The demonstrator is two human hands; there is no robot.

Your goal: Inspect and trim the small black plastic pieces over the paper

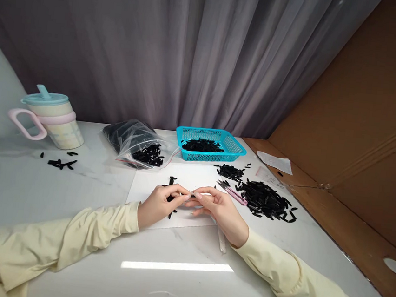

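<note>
Over a white sheet (pixel 145 185), my left hand (pixel 163 203) and my right hand (pixel 222 209) meet at the fingertips. Both pinch a small black piece (pixel 193 195), mostly hidden by the fingers. Several slim black pieces (pixel 171 181) lie on the sheet, partly behind my left hand. A pair of pink thread snips (pixel 234 193) rests just beyond my right hand, against a large heap of black pieces (pixel 265 199). A smaller heap (pixel 230 171) sits behind the snips. Under my right wrist a whitish strip (pixel 222 239) sticks out.
A blue plastic basket (pixel 209 158) holding black pieces stands at the back. Left of it lies a clear bag (pixel 128 142) of them. A lidded tumbler (pixel 63 126) stands far left, near loose pieces (pixel 61 164). Cardboard (pixel 353 135) borders the right side, with a paper slip (pixel 275 162).
</note>
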